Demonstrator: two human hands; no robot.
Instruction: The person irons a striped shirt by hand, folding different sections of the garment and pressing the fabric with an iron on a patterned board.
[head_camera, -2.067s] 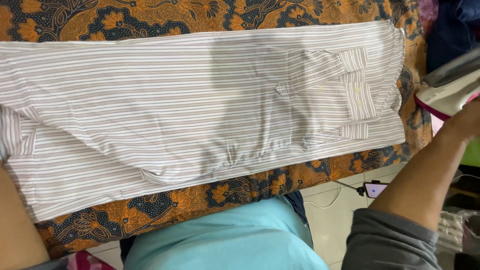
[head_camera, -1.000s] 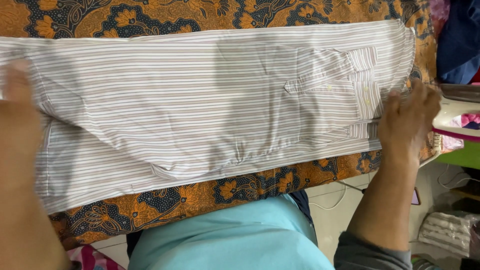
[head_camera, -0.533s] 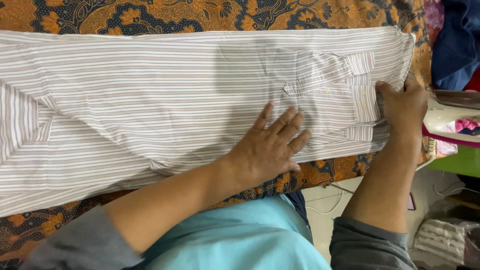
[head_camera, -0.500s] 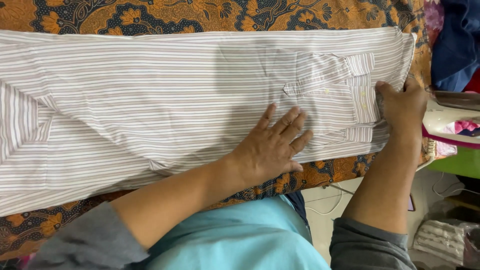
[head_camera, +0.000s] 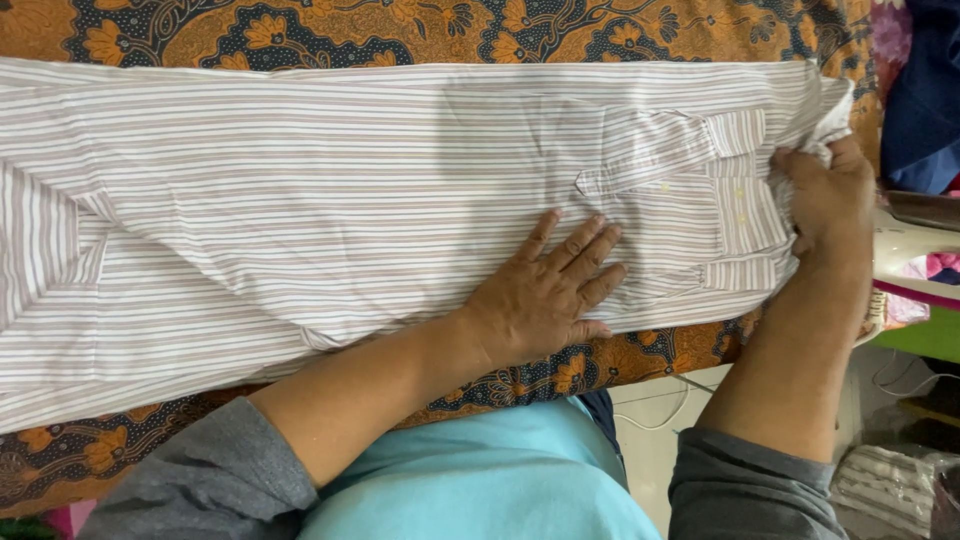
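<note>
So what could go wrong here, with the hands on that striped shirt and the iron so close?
The right hand bunches the striped shirt at its end while the left hand lies flat on it; a hard tug might crease the smoothed cloth or slide it off the patterned cover. The iron sits just beside the right wrist, so a careless sweep could knock it, or burn if it's hot.

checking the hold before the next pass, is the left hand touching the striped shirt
Touching. The head view shows the left hand lying flat, fingers spread, on the striped shirt, no gap under the palm.
</note>
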